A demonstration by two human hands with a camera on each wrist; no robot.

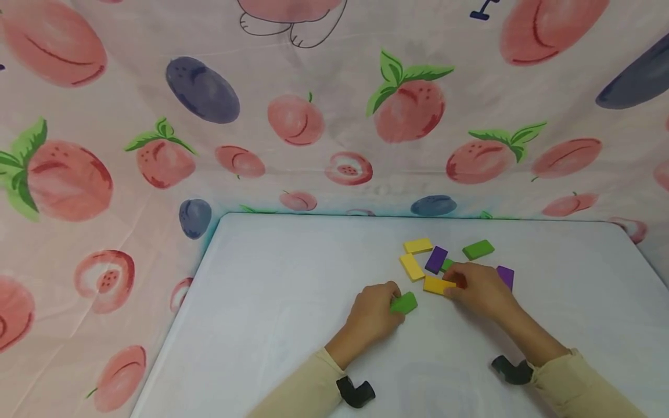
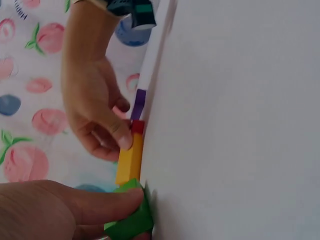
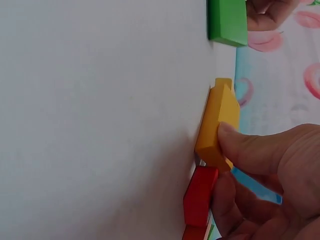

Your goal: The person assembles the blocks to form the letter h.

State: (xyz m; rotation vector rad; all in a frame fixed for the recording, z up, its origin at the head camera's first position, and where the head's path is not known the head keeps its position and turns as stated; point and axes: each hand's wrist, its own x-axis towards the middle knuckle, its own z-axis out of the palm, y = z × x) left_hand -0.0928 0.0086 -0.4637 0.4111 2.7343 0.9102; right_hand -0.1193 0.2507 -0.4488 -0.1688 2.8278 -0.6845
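In the head view, my left hand (image 1: 370, 313) pinches a green block (image 1: 405, 303) between thumb and fingers, low over the white tabletop. To its right, my right hand (image 1: 483, 290) holds the right end of a yellow block (image 1: 436, 285). The right wrist view shows the thumb on that yellow block (image 3: 220, 117), with a red block (image 3: 199, 195) close beside the fingers. Part of a second red block (image 3: 195, 233) appears at the bottom edge. Fingers hide most of the red blocks in the head view.
Beyond the hands lie two more yellow blocks (image 1: 412, 267), a purple block (image 1: 436, 259) and a green block (image 1: 478, 249). Another purple block (image 1: 505, 277) is partly behind the right hand. A fruit-patterned cloth (image 1: 313, 69) stands behind the white tabletop (image 1: 261, 278).
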